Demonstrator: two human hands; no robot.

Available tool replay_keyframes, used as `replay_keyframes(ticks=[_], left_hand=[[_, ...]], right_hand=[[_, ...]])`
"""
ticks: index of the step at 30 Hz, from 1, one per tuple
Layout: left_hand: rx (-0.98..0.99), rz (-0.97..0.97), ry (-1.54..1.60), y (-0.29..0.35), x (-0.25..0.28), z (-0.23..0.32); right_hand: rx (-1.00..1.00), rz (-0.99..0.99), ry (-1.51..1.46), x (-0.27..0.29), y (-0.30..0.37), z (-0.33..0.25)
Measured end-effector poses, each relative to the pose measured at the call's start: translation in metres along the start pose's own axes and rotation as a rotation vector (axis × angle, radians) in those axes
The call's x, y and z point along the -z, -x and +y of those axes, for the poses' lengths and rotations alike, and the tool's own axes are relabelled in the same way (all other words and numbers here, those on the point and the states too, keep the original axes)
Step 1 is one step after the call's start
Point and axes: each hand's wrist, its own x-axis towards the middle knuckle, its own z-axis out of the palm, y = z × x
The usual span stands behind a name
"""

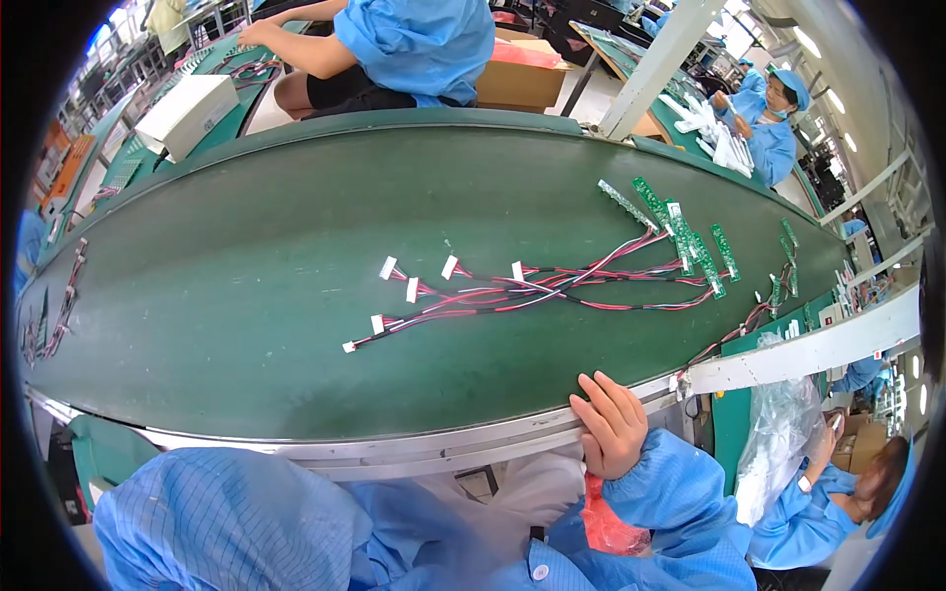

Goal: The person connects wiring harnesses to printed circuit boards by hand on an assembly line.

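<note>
My right hand rests over the metal front edge of the green belt, its fingers stretched out and nothing in them. Beyond it lies a loose bundle of red, black and white wire harnesses. White plugs finish their left ends. At the right ends sit several narrow green circuit boards, fanned out on the belt. My left hand cannot be seen; only the blue left sleeve shows at the lower left.
More boards with wires lie at the belt's right end, and another wired group at its far left. A white post crosses at right. Across the belt sits a co-worker beside a white box; other people work at right.
</note>
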Motion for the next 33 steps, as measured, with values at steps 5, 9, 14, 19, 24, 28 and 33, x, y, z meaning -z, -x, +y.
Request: replay_keyframes(ticks=[5,9,14,19,24,28,33], left_hand=[[-0.021,0.008,0.002,-0.001,0.000,0.001],[-0.038,0.015,0.002,-0.001,0.000,0.001],[-0.071,0.033,0.024,0.000,0.000,-0.004],[-0.113,0.021,0.037,-0.009,-0.001,0.004],[-0.253,0.005,0.089,-0.025,0.003,0.011],[-0.271,-0.031,0.005,-0.034,0.018,0.025],[-0.153,-0.150,-0.279,-0.051,0.031,0.066]], right_hand=[[0.003,-0.011,0.003,-0.002,-0.003,-0.002],[0.000,0.012,0.007,-0.003,-0.003,0.001],[-0.004,0.012,-0.002,-0.008,-0.007,0.000],[-0.006,0.022,0.004,-0.003,-0.008,-0.010],[-0.010,0.008,-0.003,-0.007,0.005,-0.018],[0.004,-0.002,-0.017,-0.019,-0.002,-0.017],[0.013,-0.027,0.074,0.003,-0.011,-0.007]])
